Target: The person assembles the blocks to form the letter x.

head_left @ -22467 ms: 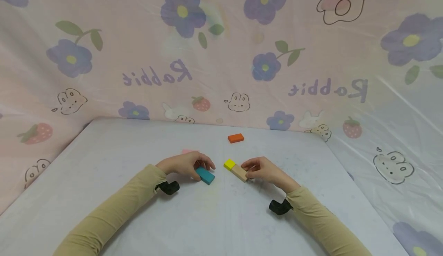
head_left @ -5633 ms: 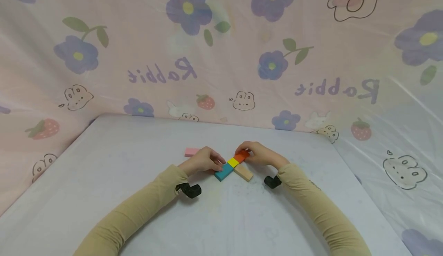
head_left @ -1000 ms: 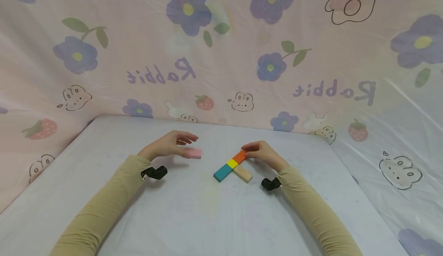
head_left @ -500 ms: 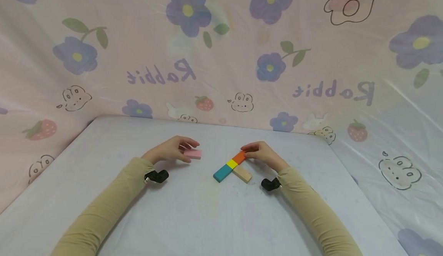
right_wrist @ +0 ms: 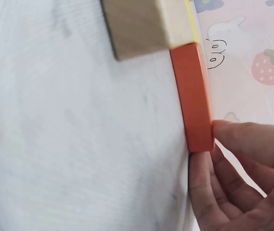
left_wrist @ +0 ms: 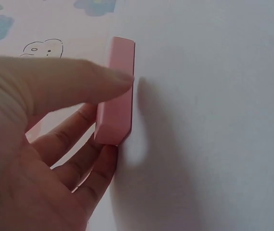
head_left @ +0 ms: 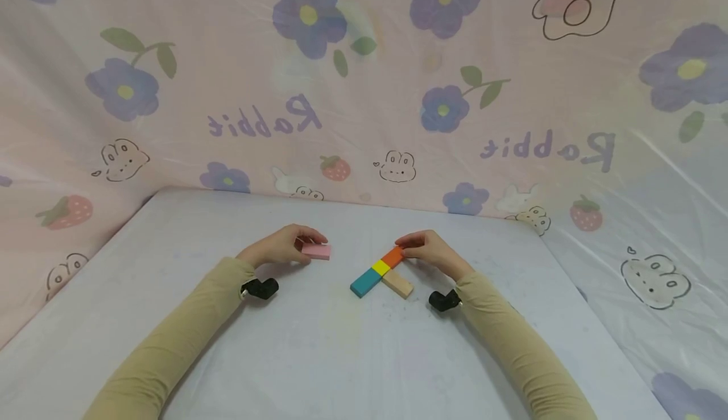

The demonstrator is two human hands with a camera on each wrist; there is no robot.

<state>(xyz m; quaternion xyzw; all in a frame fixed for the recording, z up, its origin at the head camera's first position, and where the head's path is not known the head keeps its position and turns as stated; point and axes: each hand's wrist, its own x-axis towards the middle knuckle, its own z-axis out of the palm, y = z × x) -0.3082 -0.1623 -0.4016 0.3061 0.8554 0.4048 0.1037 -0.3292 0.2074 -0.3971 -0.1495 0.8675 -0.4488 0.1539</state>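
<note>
In the head view my left hand pinches a pink wooden block. The left wrist view shows the thumb across the near face of that pink block, with curled fingers behind it. My right hand holds the far end of an orange block between thumb and fingers, as the right wrist view shows at the block's end. The orange block meets a small yellow block, which a teal block continues in line. A bare-wood block runs off from the yellow one toward the near right.
All blocks lie on a white-covered table. A printed curtain with flowers and rabbits rises behind and at both sides. Black wrist-worn devices hang below both sleeves.
Teal and orange blocks, apart at first, now flank the yellow one. My left hand has left the teal block for the pink one, its thumb closing against it. The right hand stays put lately.
</note>
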